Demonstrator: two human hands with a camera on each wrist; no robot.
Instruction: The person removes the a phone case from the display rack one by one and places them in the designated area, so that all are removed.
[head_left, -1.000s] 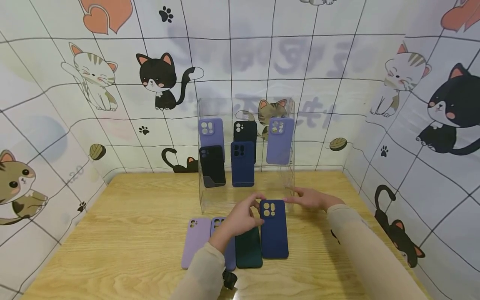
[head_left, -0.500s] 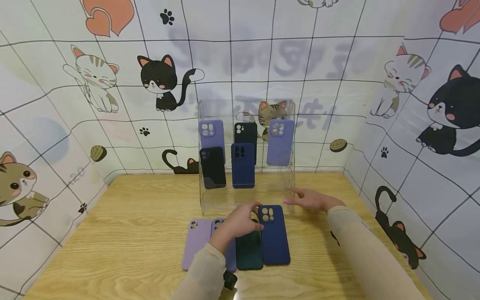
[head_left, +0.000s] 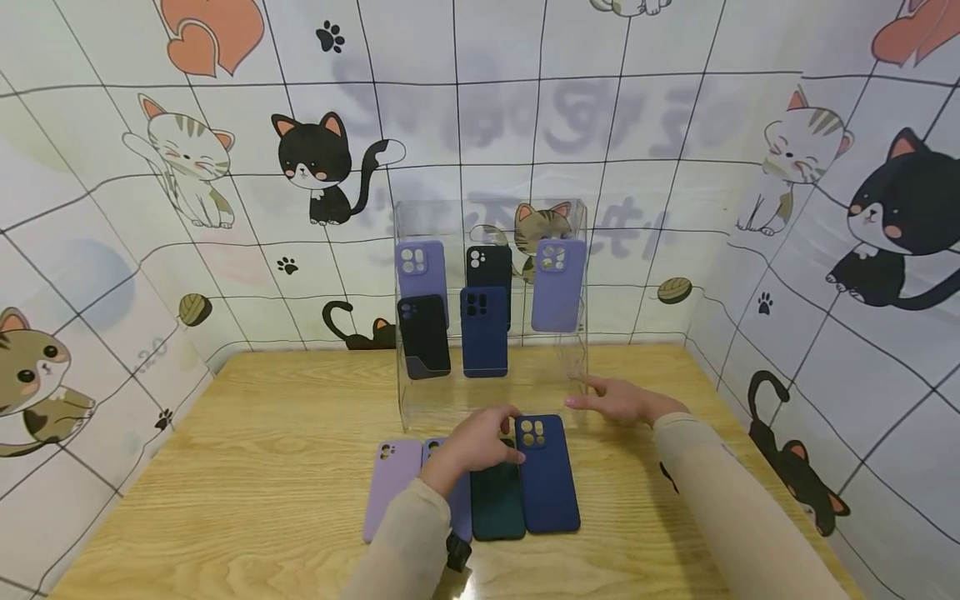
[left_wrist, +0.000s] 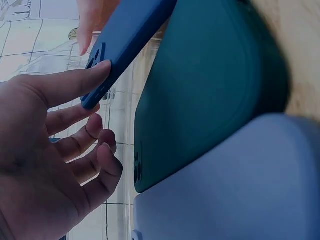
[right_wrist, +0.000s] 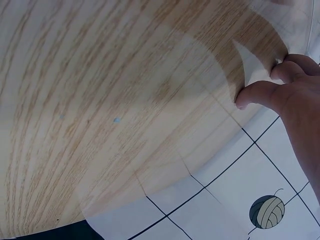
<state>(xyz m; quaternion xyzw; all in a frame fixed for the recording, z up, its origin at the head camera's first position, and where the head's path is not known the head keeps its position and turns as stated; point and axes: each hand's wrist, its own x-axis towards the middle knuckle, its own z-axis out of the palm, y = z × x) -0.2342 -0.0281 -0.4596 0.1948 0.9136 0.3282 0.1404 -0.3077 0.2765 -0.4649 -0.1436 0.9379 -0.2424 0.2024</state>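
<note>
Four phone cases lie in a row on the wooden table (head_left: 262, 467): light purple (head_left: 392, 487), lavender (head_left: 456, 510), dark green (head_left: 497, 500) and navy blue (head_left: 547, 479). My left hand (head_left: 483, 437) hovers over the tops of the lavender and green cases. In the left wrist view one straight finger (left_wrist: 75, 82) touches the top corner of the navy case (left_wrist: 130, 35), while the other fingers hang loosely curled beside the green case (left_wrist: 210, 90). My right hand (head_left: 603, 400) rests flat on the table by the right foot of the clear acrylic stand (head_left: 570, 367), holding nothing.
The acrylic stand holds several cases on two tiers: purple, black and navy. Cat-patterned walls close in the table at the back and both sides. Bare wood lies left of the row and along the front edge. A small black object (head_left: 457, 554) sits under my left sleeve.
The navy case has slid a little towards me and now lines up with the green one. My left hand drew back with it. The right hand stayed put.
</note>
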